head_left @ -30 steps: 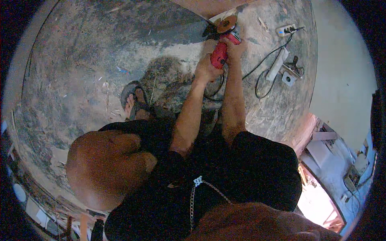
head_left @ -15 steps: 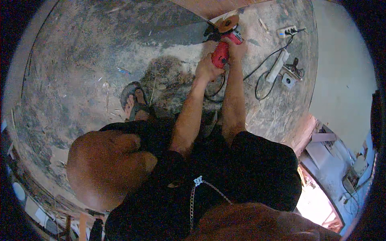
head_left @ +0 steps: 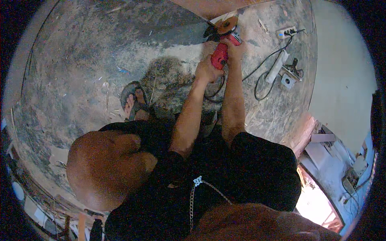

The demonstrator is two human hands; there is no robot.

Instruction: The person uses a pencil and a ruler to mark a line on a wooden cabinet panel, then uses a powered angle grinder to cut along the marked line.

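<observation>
Both my arms stretch forward to a red angle grinder [head_left: 219,57] with a round brown disc [head_left: 226,25] at its far end. My left hand [head_left: 206,69] is closed round the grinder's body from the left. Closer to the disc, my right hand [head_left: 236,51] grips the tool's head from the right; some of its fingers are hidden. The disc lies by the corner of a brown wooden panel [head_left: 213,9], and I cannot tell whether they touch. A black cord [head_left: 217,96] loops from the grinder's rear.
To the right, a white power strip [head_left: 287,33] has a black plug in it. Nearer lie a long pale block [head_left: 277,66] and a white fitting [head_left: 288,81] beside a dark metal piece [head_left: 296,69]. My sandalled foot [head_left: 134,100] stands on the stained floor [head_left: 80,52]. A pale wall [head_left: 341,60] rises at the right.
The grinder and both hands have shifted very slightly; the grip is the same.
</observation>
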